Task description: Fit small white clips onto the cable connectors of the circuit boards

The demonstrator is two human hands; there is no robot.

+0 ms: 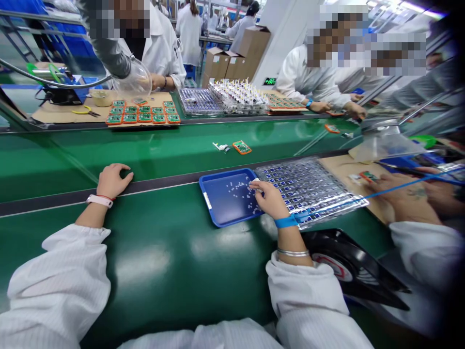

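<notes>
Nearest, a black fan (358,264) sits just below the person's right hand (269,199), whose fingertips (253,185) pinch closed among small white parts (236,194) in a blue tray (214,215); whether they hold one can't be seen. The empty left hand (113,180) rests loosely curled on the dark belt rail (72,196), with open green conveyor belt (109,150) beyond. A clear blister tray (308,186) adjoins the blue tray's right edge.

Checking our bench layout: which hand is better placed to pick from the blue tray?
Right, likely: the right hand is at the white pieces in the blue tray; the left hand rests on the belt.
</notes>
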